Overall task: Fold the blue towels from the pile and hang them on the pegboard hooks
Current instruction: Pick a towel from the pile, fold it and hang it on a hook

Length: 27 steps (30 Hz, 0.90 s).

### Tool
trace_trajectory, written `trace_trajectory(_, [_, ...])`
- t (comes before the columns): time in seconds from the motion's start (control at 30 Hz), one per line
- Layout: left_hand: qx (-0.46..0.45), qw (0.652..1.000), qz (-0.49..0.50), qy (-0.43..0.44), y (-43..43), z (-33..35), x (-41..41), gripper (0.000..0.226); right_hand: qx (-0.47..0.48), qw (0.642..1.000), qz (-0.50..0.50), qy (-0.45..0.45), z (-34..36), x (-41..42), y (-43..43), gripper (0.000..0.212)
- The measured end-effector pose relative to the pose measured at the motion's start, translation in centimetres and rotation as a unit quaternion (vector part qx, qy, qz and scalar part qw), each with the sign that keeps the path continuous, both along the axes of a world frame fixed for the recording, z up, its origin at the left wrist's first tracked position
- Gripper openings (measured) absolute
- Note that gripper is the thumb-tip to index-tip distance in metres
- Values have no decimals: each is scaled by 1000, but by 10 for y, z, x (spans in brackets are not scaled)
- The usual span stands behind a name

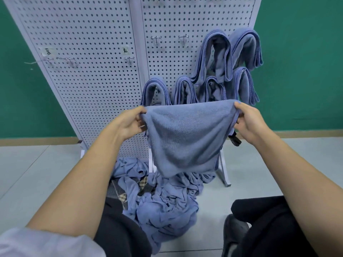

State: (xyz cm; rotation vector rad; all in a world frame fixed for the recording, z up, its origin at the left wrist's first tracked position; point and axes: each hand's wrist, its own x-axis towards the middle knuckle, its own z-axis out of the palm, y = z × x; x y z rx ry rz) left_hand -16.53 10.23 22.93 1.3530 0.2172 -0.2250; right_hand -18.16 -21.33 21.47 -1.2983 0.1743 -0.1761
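Pegboard: far, six folded towels hung right, bare hooks left. Pile: near, on floor. Held towel: stretched before board; left hand and right hand pinch its top corners. Risk: sagging hem may snag pile; uneven pull may skew fold.

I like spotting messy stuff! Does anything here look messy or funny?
Yes. The pile of blue towels lies crumpled on the floor below the pegboard, with a plaid cloth poking out among them. The hung towels look neat. The held towel sags between the left hand and right hand.
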Motion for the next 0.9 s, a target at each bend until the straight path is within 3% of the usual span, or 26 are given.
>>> trace_trajectory(0.07, [52,998,-1,-24,0,2,1,17,-3,1000,-6,-4,-1,1,-3,17])
trace_trajectory(0.17, [251,967,6,-47,0,-3,0,28,-13,1000,-3,-8,-2,2,-6,17])
trace_trajectory(0.23, [291,955,23,-51,1,-7,-1,27,-19,1000,-7,-4,-4,3,-7,17])
trace_trajectory(0.4, [139,986,73,-49,4,-6,-2,25,-27,999,-45,3,-4,0,-13,14])
trace_trajectory(0.57, [-1,996,66,-56,5,-4,-1,12,-32,998,-46,5,-7,-2,-12,8])
trace_trajectory(0.67, [2,994,75,-76,9,-4,1,18,-31,997,-68,6,-8,1,-14,12])
trace_trajectory(0.9, [118,980,99,-123,15,-3,0,21,-109,993,-44,4,-11,2,-12,16])
